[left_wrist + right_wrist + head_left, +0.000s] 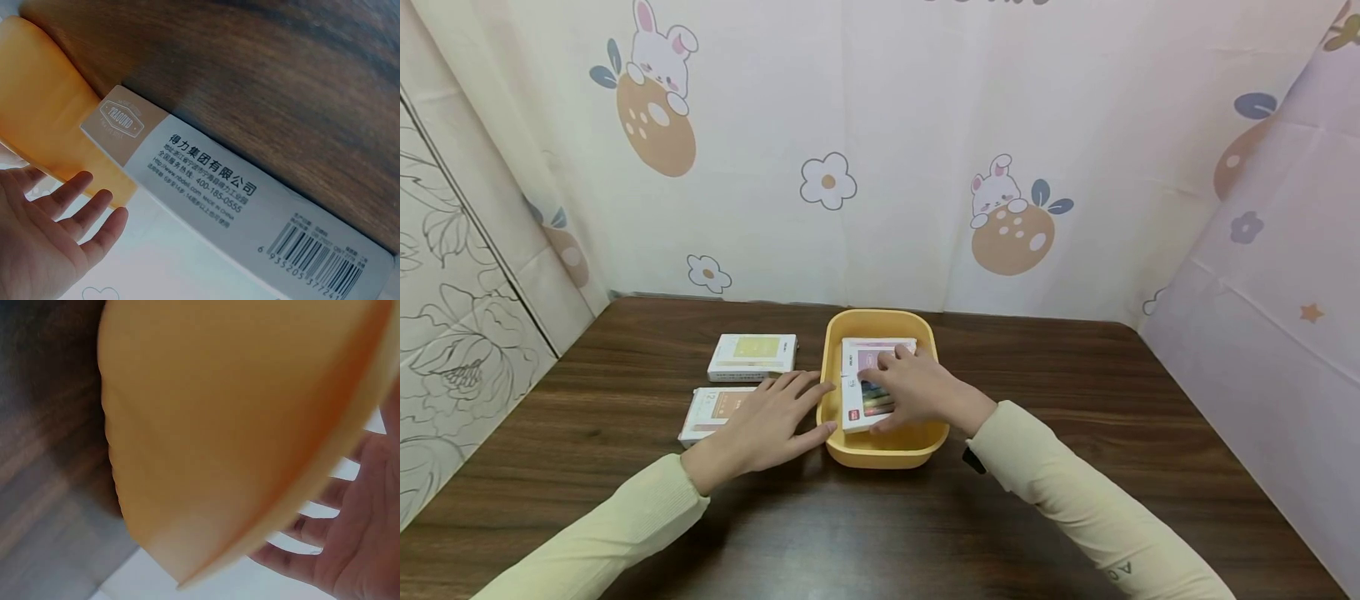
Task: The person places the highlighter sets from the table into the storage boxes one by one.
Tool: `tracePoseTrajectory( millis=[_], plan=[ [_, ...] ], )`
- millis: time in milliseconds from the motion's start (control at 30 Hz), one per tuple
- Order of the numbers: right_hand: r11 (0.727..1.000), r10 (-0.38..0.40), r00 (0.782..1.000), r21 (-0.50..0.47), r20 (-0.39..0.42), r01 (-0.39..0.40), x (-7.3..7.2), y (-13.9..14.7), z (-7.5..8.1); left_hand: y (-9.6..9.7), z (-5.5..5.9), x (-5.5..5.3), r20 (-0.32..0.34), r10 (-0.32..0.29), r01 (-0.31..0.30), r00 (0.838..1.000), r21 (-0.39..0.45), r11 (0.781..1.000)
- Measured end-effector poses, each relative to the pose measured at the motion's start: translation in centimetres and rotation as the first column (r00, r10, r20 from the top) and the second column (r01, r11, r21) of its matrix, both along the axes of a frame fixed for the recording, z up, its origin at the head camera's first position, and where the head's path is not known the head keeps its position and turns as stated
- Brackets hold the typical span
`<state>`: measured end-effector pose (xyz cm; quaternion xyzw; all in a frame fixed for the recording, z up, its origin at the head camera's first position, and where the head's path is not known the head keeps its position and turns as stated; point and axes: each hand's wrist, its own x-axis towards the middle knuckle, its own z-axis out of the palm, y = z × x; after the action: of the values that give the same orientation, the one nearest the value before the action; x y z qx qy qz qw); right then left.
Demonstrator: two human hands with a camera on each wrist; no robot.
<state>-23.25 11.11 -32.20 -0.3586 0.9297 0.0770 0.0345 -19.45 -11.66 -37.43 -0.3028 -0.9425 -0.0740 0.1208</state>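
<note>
A white box (855, 400) with a pink panel and coloured sticks pictured or showing on its front lies in the yellow plastic bin (880, 458). My right hand (913, 387) reaches over the bin's right rim, its spread fingers and thumb resting on this box. In the right wrist view the bin's wall (206, 425) hides the box. My left hand (775, 425) lies with fingers extended at the bin's left rim. Partly beneath it is a white box with an orange-brown panel (703, 414); its printed side (250, 206) fills much of the left wrist view.
Behind that box lies another white box with a yellow-green panel (751, 354). All stand on a dark wood-grain table (1075, 400). A patterned curtain (895, 225) hangs along the back edge, with more fabric at both sides.
</note>
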Motion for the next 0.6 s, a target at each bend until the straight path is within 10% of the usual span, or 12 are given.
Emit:
tracePoseTrajectory(
  millis=[600],
  plan=[
    [1.0, 0.01, 1.0, -0.027, -0.006, -0.011, 0.1, -0.2, -2.7, 0.0, -0.2, -0.1, 0.0, 0.001, -0.001, 1.0, -0.002, 1.0]
  ],
)
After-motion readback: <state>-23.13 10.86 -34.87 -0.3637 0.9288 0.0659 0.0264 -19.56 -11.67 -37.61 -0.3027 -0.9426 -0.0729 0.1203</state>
